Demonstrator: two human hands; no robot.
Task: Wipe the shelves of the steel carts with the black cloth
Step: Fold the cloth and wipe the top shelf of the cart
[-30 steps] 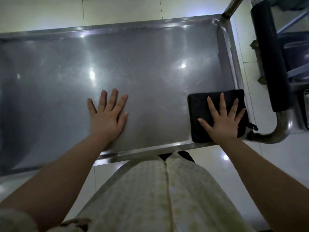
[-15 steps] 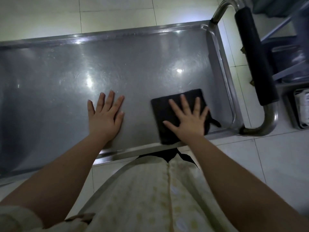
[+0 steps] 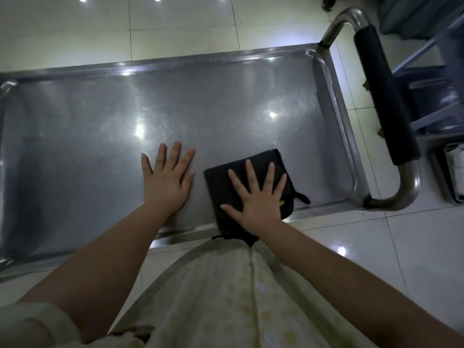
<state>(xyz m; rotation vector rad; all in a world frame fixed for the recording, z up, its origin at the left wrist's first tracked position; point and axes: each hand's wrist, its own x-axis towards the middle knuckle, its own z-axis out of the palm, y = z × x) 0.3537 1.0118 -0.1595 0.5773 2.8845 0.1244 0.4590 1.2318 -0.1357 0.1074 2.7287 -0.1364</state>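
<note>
1. Head view: looks straight down on a steel cart and its shelf, a shallow grey tray with a raised rim, dotted with bright glints of ceiling light.
2. Finds the black cloth folded into a rough square on the near right part of that shelf, with bare steel between it and the right-hand rim. Reaches the near rim with its near edge; cannot tell whether it overhangs there.
3. Presses down on the cloth with the right hand: palm flat, all five fingers straight and fanned wide, tips aimed at the far side, nothing curled round or pinched.
4. Shows a small black loop poking from the cloth's right edge onto the steel, and a speck of yellow tag just beside the outer edge of that hand.
5. Rests the left hand palm down on bare steel just left of the cloth, parted from it by a narrow strip of shelf. Keeps nothing in it: fingers straight, little finger splayed out to the left, thumb lying close along the palm.
6. Brings both bare forearms in from the bottom edge, with a pale sleeve at the lower left corner.
7. Takes in the cart's curved steel handle at the right end, wrapped along its straight run in a black grip.
8. Beyond the handle: dim blue-grey framework and a basket with something white in it, too dark to tell apart.
9. Around the cart: glossy pale floor tiles. At bottom centre: a cream patterned garment, just short of the near rim.
</note>
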